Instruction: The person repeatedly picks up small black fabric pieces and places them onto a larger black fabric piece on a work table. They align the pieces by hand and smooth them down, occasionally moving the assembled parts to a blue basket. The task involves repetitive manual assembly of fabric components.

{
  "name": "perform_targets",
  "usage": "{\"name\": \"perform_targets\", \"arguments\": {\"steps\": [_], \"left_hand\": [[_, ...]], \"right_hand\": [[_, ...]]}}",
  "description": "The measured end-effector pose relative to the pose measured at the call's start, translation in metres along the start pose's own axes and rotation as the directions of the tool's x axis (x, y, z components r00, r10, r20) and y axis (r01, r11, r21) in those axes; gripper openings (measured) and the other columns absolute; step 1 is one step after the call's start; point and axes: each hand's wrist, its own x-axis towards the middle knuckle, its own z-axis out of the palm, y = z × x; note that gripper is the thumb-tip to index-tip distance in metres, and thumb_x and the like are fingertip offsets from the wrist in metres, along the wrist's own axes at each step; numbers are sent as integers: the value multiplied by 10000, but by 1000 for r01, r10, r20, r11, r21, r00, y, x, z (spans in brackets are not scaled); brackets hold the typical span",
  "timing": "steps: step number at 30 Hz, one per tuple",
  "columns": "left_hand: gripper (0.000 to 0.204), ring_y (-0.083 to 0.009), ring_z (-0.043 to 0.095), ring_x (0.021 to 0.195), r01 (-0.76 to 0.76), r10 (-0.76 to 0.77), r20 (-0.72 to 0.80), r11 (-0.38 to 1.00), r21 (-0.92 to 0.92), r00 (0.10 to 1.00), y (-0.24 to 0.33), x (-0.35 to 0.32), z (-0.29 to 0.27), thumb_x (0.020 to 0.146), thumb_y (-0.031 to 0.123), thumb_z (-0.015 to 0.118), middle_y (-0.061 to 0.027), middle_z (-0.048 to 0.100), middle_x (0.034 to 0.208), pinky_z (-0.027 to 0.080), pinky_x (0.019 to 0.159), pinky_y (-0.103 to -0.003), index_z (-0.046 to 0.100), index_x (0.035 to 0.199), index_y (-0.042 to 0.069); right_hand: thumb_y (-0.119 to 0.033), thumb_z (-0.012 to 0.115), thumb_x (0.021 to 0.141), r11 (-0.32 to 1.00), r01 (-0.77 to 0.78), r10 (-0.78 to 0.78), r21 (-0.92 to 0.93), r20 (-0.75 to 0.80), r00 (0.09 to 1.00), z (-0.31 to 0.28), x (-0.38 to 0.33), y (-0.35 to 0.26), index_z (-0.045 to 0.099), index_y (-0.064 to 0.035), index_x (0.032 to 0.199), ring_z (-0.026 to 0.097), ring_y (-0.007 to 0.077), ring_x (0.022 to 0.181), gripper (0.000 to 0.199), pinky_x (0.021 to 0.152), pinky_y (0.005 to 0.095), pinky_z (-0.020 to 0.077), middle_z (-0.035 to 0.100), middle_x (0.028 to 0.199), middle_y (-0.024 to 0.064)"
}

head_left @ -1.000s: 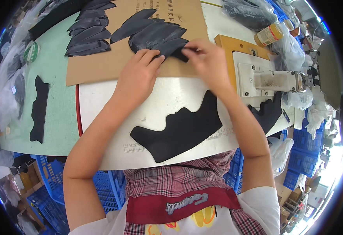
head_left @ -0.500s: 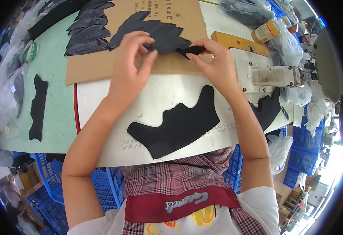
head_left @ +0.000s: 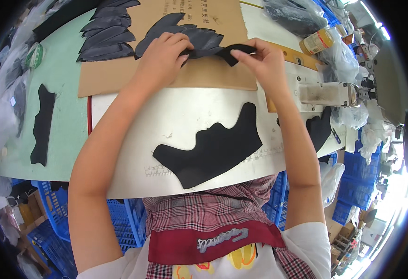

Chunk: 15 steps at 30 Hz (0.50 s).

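Both hands, left hand (head_left: 163, 60) and right hand (head_left: 265, 64), pinch opposite ends of a black fabric strip (head_left: 222, 50) above the far cardboard sheet (head_left: 204, 76). Recommend even tension, aligned edges, no twisting.

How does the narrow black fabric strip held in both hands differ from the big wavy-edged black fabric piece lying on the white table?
The narrow black fabric strip is slim and held up between the left hand and right hand. The big wavy-edged black fabric piece is far broader and lies flat and untouched on the white table, nearer the person. Both are dark, cut fabric.
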Motion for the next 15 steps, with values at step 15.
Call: {"name": "perform_targets", "arguments": {"steps": [15], "left_hand": [[204,-263,565,1072,-45,46,-40,999,27,998,0,-1,-1,877,23,610,-49,602,1155,454,910,-382,622,1079,50]], "right_hand": [[-118,765,847,989,108,-57,104,-403,913,-120,4,16,692,-3,1060,639,96,782,253,734,211,502,703,931,48]]}}
